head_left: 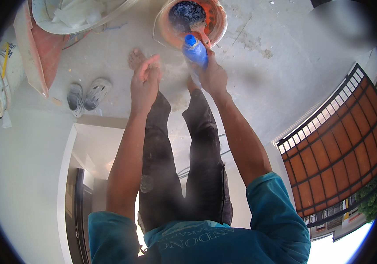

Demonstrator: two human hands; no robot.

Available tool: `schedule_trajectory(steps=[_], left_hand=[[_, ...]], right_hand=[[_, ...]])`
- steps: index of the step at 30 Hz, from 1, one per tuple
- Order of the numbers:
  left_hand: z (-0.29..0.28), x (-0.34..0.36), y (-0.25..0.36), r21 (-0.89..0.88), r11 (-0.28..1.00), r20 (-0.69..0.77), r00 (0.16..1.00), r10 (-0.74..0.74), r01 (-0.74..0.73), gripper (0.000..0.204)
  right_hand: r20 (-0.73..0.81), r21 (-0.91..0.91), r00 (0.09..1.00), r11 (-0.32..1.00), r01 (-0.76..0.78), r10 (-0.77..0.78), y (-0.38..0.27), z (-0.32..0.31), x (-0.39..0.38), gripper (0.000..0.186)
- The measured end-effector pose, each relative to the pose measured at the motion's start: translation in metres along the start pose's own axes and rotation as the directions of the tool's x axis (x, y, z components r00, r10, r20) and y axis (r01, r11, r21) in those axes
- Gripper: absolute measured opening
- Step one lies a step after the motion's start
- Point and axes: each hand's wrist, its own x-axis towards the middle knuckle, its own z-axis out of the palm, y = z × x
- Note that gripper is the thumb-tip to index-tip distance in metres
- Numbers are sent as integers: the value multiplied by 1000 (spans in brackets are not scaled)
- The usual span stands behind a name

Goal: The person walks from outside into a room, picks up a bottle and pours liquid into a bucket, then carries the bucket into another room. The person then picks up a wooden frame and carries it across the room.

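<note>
Head view of two bare hands at work, with the orange bucket as landmark. The bucket stands on the pale floor and contains a dark material. A paintbrush leans at the bucket's near side, its handle crossing the rim toward the wearer. The right hand, just on the wearer's side of the bucket, has its grip closed around a blue bottle; the bottle's top overlaps the bucket's near rim in view. Whether this hand also touches the brush handle cannot be told. The left hand, nearer the wearer and left of the bucket, has a loose grip, fingers half bent. Left of the bucket lie a white basin and, farther toward the wearer, two grey shoes.
</note>
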Motion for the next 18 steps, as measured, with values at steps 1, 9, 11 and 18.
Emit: schedule_trajectory(steps=[1, 9, 11, 18], left_hand=[[1, 2, 3, -62, 998, -5, 1000, -22, 22, 33], [-10, -2, 23, 186, 980, -23, 996, 81, -76, 40], [-15, -8, 29, 321, 947, -33, 999, 25, -13, 40], [-32, -16, 40, 367, 927, 18, 997, 77, -78, 15]], right_hand=[[-22, -8, 998, 999, 53, -53, -1, -1, -4, 66], [-138, -104, 848, 859, 501, -511, -14, -14, -34, 54], [-141, -205, 807, 815, 543, -573, -20, -18, -37, 55], [-121, -378, 735, 716, 587, -667, -35, -31, -39, 54]])
